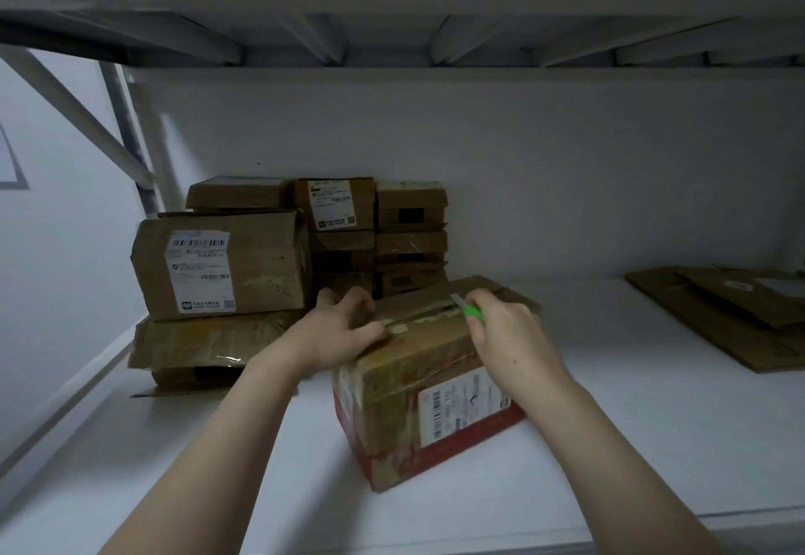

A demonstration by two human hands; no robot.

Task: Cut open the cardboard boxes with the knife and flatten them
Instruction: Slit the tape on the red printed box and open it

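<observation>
A brown cardboard box [405, 406] with a red bottom band and a white shipping label stands in the middle of the white shelf. My left hand [344, 328] grips its top left edge, fingers curled over the flap. My right hand [507, 332] holds a green-handled knife [468, 308], whose blade lies in the taped centre seam on top of the box. The seam looks parted along part of its length.
A stack of several taped cardboard boxes [222, 262] stands at the back left against the wall, on crumpled cardboard [196, 345]. Flattened cardboard sheets [732, 315] lie at the right. A shelf board [392, 1] runs overhead; the shelf's front edge [653, 524] is near me.
</observation>
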